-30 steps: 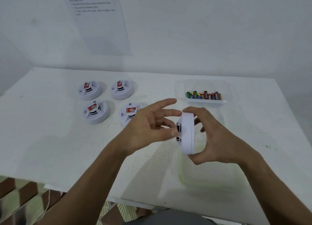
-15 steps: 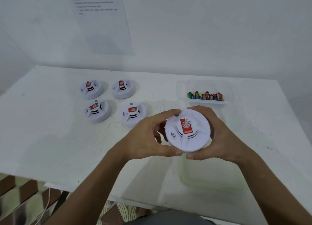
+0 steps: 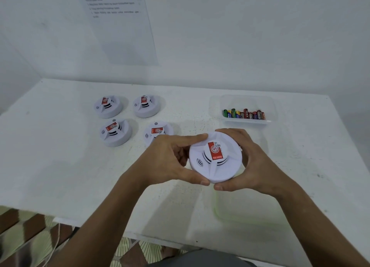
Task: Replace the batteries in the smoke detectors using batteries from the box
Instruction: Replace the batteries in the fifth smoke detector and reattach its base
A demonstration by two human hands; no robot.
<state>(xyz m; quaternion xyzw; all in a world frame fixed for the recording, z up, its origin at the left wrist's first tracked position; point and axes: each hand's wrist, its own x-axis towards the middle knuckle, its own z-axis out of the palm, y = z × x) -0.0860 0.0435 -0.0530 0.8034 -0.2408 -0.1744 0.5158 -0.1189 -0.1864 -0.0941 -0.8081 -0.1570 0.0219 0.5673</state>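
A round white smoke detector (image 3: 215, 158) with a red label faces up at me, held above the table between both hands. My left hand (image 3: 170, 162) grips its left rim with thumb below and fingers above. My right hand (image 3: 252, 162) wraps its right rim. Several more detectors lie on the table to the left, the nearest one (image 3: 157, 131) partly hidden behind my left fingers. A clear plastic box (image 3: 246, 103) at the back right holds a row of coloured batteries (image 3: 244, 114).
A second clear container with a greenish rim (image 3: 246, 212) sits on the white table (image 3: 60, 166) under my right forearm. A printed sheet (image 3: 118, 22) hangs on the wall behind. The table's front edge runs close to my body.
The detector was edge-on between my hands one second ago; it has been turned so its labelled face points up. Both hands now grip its rim.
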